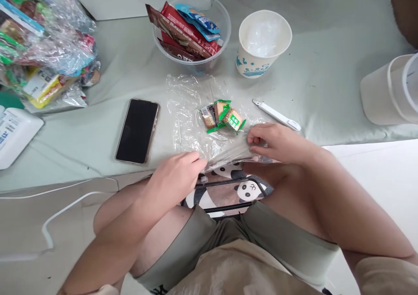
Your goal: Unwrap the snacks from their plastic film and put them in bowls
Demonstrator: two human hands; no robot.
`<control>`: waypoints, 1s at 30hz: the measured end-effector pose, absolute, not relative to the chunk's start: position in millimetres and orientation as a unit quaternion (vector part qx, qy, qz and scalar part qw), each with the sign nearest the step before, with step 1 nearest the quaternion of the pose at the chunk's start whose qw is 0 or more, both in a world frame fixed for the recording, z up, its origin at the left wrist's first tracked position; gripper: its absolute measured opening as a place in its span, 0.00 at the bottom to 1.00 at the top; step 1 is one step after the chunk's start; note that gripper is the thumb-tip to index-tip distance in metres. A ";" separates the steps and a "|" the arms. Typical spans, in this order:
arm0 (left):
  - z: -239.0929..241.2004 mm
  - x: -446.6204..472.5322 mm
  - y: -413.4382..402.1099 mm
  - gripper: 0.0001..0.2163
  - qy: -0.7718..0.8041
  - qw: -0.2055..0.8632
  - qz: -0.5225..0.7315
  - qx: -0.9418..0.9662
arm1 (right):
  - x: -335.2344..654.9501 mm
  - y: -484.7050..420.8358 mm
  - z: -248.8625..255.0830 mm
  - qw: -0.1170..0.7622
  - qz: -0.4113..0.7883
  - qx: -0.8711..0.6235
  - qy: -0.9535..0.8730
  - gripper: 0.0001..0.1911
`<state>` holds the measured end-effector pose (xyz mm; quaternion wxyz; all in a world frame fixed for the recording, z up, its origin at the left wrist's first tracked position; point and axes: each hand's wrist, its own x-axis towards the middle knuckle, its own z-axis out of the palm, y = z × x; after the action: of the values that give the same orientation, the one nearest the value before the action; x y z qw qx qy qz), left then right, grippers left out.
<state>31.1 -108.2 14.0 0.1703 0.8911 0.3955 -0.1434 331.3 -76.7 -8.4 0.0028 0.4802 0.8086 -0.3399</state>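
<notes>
3 small biscuit packets (233, 120) lie in a touching, overlapping cluster on the clear plastic film (189, 125), beyond the gap between the 2 hands and closer to the right. The front packet's long axis slants, its near end pointing toward the right hand (272, 140); the barcoded packet beside it, on the left-hand side, runs more nearly away from the body. The left hand (178, 175) pinches the film's near edge between curled fingers. The right hand rests with bent fingers at the near edge too, but I cannot tell whether it grasps the film. Between the 2 grips a gathered band of film slants, rising away from the body toward the right hand. Beyond the left grip, off to its left, lies a phone (137, 130), lengthwise away from the body. Just beyond the right grip lies a slim white tool (276, 114), its metal-tipped end pointing away and left. Farther out stand a clear bowl (225, 22) and a paper cup (253, 66).
</notes>
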 end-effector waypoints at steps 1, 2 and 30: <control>16.6 29.3 -107.3 0.12 0.393 0.187 -0.167 0.885 | 330.8 -76.2 -8.0 0.011 -0.337 0.489 0.805 0.04; 18.5 27.7 -107.1 0.12 0.392 0.201 -0.184 0.879 | 330.1 -75.7 -7.3 0.019 -0.334 0.499 0.799 0.05; -8.8 53.3 -28.0 0.44 0.496 0.257 -0.002 0.829 | 236.2 -51.4 -10.6 -0.133 -0.224 0.529 0.808 0.40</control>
<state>53.3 -28.0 -8.8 0.2572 0.8291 0.4964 -0.0018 236.2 -51.4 -10.6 -0.1325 0.5294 0.8076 -0.2236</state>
